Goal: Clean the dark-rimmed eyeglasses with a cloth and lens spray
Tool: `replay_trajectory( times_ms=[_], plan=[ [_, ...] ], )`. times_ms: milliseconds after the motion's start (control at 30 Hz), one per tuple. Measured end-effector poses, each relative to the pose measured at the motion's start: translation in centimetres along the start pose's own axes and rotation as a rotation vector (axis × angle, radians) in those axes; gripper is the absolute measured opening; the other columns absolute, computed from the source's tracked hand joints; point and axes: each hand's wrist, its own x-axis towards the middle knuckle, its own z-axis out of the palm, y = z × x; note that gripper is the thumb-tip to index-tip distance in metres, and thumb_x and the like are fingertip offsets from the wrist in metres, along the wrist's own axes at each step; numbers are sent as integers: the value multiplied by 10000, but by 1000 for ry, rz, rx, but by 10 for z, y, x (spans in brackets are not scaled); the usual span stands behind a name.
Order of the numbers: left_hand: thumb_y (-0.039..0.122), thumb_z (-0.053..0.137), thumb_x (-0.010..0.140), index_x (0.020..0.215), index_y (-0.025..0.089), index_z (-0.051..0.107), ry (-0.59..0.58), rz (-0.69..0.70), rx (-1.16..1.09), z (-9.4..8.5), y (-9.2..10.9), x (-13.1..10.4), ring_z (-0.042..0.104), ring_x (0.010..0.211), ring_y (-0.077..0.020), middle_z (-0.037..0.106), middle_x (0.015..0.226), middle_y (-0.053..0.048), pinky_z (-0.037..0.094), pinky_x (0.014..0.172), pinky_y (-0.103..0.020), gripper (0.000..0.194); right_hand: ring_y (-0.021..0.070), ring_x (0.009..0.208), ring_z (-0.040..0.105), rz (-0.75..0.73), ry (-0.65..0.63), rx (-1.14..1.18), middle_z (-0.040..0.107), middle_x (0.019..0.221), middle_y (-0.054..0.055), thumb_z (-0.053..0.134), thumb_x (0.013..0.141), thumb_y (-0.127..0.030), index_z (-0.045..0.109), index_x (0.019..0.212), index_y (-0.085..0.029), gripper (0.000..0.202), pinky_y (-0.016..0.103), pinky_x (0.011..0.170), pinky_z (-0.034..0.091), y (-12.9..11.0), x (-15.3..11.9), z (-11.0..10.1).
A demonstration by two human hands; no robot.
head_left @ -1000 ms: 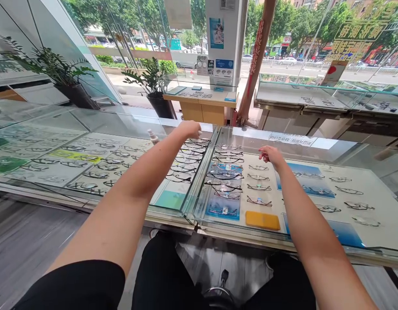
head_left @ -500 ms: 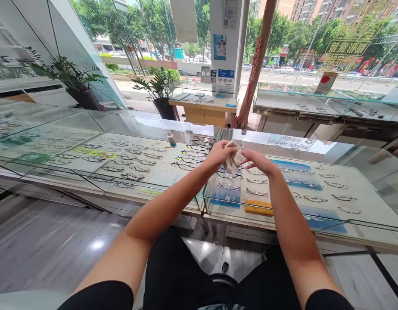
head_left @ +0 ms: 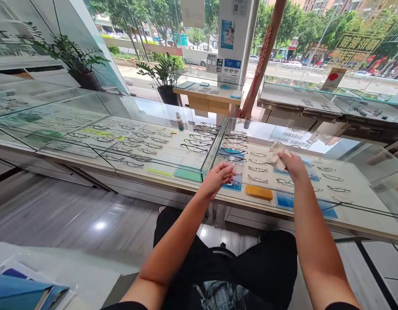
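Note:
My right hand (head_left: pixel 292 164) grips a crumpled beige cloth (head_left: pixel 278 156) above the right part of the glass display counter (head_left: pixel 315 144). Near the counter's front edge, left of the cloth, is my left hand (head_left: pixel 217 178); its fingers are curled together, and whatever may be between them is too small to make out. Rows of eyeglasses (head_left: pixel 199 142) lie beneath the glass on both sides of my hands. A small spray bottle (head_left: pixel 179 122) stands further back on the left. An orange case (head_left: pixel 259 192) lies just right of my left hand.
Potted plants (head_left: pixel 166 88) stand beyond the counter. A second glass case (head_left: pixel 315 98) is at the back right, with a slanted wooden post (head_left: pixel 263 60) beside it. Blue folders (head_left: pixel 21 292) lie on a white surface at the lower left.
My hands have moved apart. The cloth was in my left hand and is now in my right hand, further right. My left hand has come nearer my body; the view has shifted.

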Motion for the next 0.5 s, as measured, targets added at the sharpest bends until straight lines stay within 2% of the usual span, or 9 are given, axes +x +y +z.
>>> replay_trajectory(
  times_ms=[33,67,100,133,167,233,333,400,500],
  plan=[
    [457,962,787,918,213,672,1,-76,-109,-14,-13,-14,623,713,-119,685,864,-20,527,667,-241,400,336,939,704,23,63,-56,731,826,132,811,836,-600,649,896,-250,390,468,836,584,6,2,-12],
    [410,941,800,905,210,663,74,-138,-228,-29,-27,-27,583,672,-113,635,824,-3,521,635,-242,358,378,1089,680,47,173,-150,750,1004,192,821,831,-522,663,1005,-223,379,523,966,567,14,1,-20],
    [340,916,800,882,209,653,246,-178,-347,-46,-41,-38,534,628,-105,571,777,17,499,593,-234,305,408,1211,645,59,350,-366,736,1179,238,803,826,-494,668,1115,-200,435,563,1077,533,22,-3,-24],
    [272,888,803,854,208,637,455,-210,-437,-64,-56,-47,506,605,-103,531,757,24,486,571,-231,265,447,1346,583,31,434,-543,678,1370,287,769,846,-492,658,1255,-167,535,615,1186,463,30,-11,-24],
    [237,831,842,846,214,602,578,-218,-454,-83,-70,-54,494,600,-104,518,768,22,477,560,-224,230,471,1436,521,-13,428,-650,611,1496,313,712,886,-508,622,1371,-145,613,654,1250,400,40,-20,-20],
    [203,743,907,848,229,537,767,-235,-455,-121,-94,-62,510,623,-117,531,814,4,476,567,-218,216,479,1514,441,-139,318,-739,529,1592,299,633,932,-577,555,1499,-155,712,694,1285,350,57,-42,-3],
    [271,692,1003,991,241,556,1007,-295,-431,-170,-119,-59,636,807,-158,590,969,-37,554,720,-244,139,495,1578,336,-241,223,-826,398,1693,266,556,963,-671,458,1601,-192,804,751,1286,312,75,-69,28],
    [327,676,1056,1124,231,594,1072,-328,-414,-193,-131,-50,673,930,-176,602,1058,-54,572,812,-262,144,491,1614,284,-275,214,-876,346,1731,259,515,988,-675,435,1625,-194,803,750,1310,274,79,-76,41],
    [348,705,1079,1258,175,644,1045,-332,-401,-213,-143,-31,693,982,-188,667,1169,-72,610,846,-317,256,490,1646,255,-240,191,-918,320,1759,273,485,1002,-665,440,1638,-156,816,728,1345,228,77,-75,44]
  ],
)
